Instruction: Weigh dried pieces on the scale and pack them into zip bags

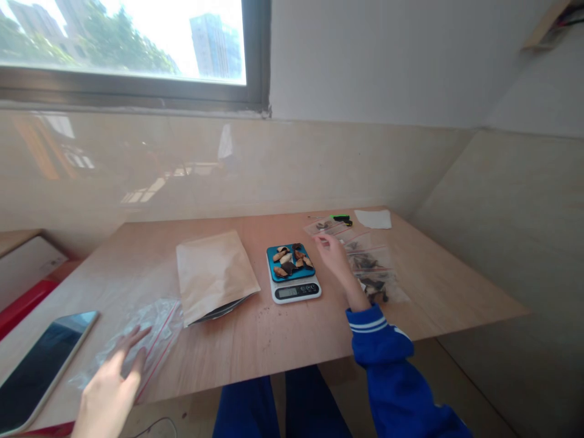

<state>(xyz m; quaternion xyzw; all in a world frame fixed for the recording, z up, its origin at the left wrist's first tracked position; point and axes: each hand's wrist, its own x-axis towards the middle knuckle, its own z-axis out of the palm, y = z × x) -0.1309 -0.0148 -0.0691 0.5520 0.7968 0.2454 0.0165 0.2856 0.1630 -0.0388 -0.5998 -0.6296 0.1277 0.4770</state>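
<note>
A small white kitchen scale [277, 285] with a blue top stands mid-table, its display lit too faintly to read. Several dried pieces [286, 259], brown, cream and black, lie on its platform. Just right of the scale is my right hand [334, 255], its thumb and fingers pinched together; whatever they hold, if anything, is too small to make out. Under and beside that forearm lie several clear zip bags with dark dried bits [365, 261]. My left hand [114, 374] reaches over a heap of clear plastic zip bags [152, 313], fingers apart, holding nothing.
A brown paper pouch [216, 274] lies left of the scale, its mouth facing me. At the left edge is a phone [43, 365]. Toward the back right are a black and green tool [340, 218] and a white paper [374, 219]. Dark crumbs dot the table.
</note>
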